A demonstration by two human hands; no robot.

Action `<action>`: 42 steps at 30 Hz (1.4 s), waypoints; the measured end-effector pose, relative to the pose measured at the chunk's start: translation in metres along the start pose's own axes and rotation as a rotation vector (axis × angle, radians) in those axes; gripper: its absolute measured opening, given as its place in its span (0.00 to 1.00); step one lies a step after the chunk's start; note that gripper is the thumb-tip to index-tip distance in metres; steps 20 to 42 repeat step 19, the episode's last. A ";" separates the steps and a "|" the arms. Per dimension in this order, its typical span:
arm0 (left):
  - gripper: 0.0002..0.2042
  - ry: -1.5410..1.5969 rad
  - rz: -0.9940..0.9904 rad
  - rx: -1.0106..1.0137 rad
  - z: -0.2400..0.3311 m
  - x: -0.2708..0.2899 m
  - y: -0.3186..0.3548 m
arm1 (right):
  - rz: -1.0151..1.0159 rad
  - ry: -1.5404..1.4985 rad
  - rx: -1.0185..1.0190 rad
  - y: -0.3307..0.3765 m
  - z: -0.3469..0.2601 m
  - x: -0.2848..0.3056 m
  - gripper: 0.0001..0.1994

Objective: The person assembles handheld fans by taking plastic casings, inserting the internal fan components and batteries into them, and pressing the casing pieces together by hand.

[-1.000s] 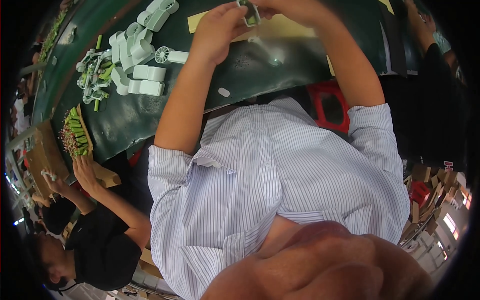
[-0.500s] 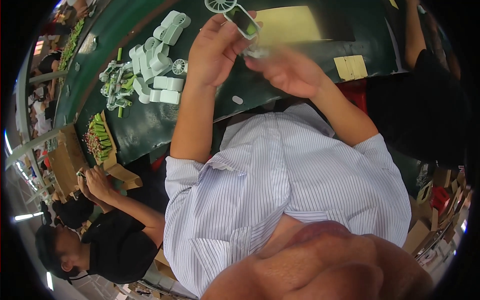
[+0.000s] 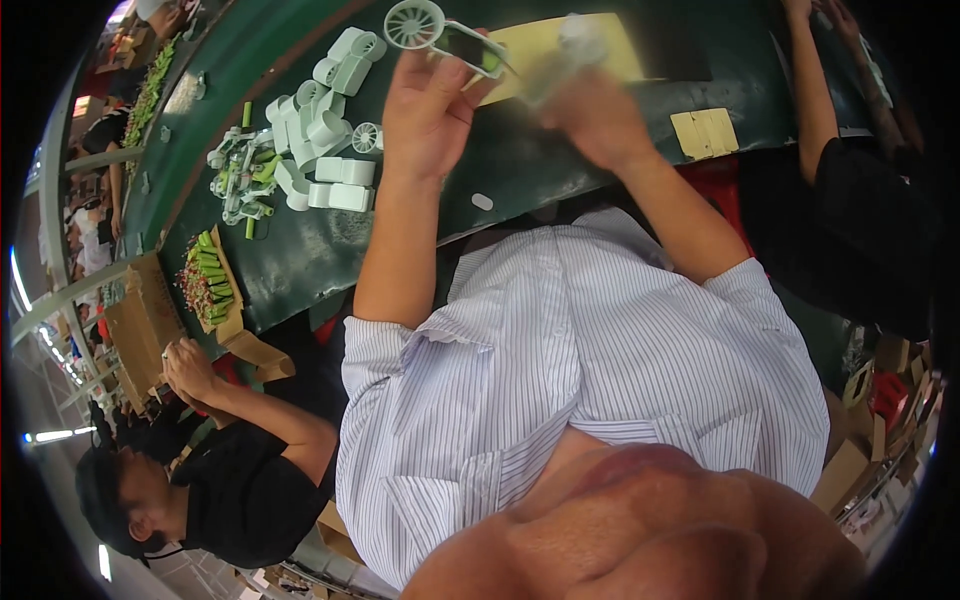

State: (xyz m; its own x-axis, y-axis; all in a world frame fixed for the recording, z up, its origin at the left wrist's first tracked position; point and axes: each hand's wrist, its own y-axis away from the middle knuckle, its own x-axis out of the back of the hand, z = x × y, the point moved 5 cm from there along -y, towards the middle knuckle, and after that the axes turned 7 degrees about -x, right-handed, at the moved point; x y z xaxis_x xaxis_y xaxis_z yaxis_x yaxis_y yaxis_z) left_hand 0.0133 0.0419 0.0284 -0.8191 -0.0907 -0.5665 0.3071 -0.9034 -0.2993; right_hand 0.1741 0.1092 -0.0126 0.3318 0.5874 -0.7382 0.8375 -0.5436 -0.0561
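Note:
My left hand point(image 3: 428, 118) is raised over the green table, fingers closed round a pale green plastic fan casing point(image 3: 415, 24). The casing has a round spoked grille at one end and an open handle with a dark and bright green inside. To its right, my right hand point(image 3: 603, 122) is smeared by motion over the yellow sheet point(image 3: 525, 45). A pale blurred thing point(image 3: 582, 40) shows at its fingertips, too smeared to name. Left of my left hand lies a pile of pale green casings point(image 3: 325, 130), beside a cluster of small mechanisms with green cylinders point(image 3: 240, 180).
A cardboard tray point(image 3: 228, 262) of green cylinders with wires sits at the table's left. A yellow pad point(image 3: 705, 134) and a small white oval piece point(image 3: 482, 202) lie on the table point(image 3: 440, 215). One co-worker's hands point(image 3: 190, 372) are at lower left; another's arm point(image 3: 815, 95) reaches in at right.
My right hand has moved away from the casing, up and to the right, with the pale thing. My left hand has shifted slightly left and down with the casing.

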 end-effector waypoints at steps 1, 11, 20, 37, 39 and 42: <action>0.19 -0.077 0.056 -0.074 0.002 0.007 0.001 | 0.128 0.329 0.088 0.001 -0.019 0.001 0.14; 0.22 -0.252 0.010 -0.149 0.000 0.003 0.003 | -0.173 0.769 0.312 -0.019 -0.070 -0.035 0.16; 0.24 -0.398 -0.015 -0.239 -0.004 0.017 0.009 | 0.126 1.271 0.140 -0.005 -0.081 -0.042 0.15; 0.24 -0.398 -0.015 -0.239 -0.004 0.017 0.009 | 0.126 1.271 0.140 -0.005 -0.081 -0.042 0.15; 0.24 -0.398 -0.015 -0.239 -0.004 0.017 0.009 | 0.126 1.271 0.140 -0.005 -0.081 -0.042 0.15; 0.24 -0.398 -0.015 -0.239 -0.004 0.017 0.009 | 0.126 1.271 0.140 -0.005 -0.081 -0.042 0.15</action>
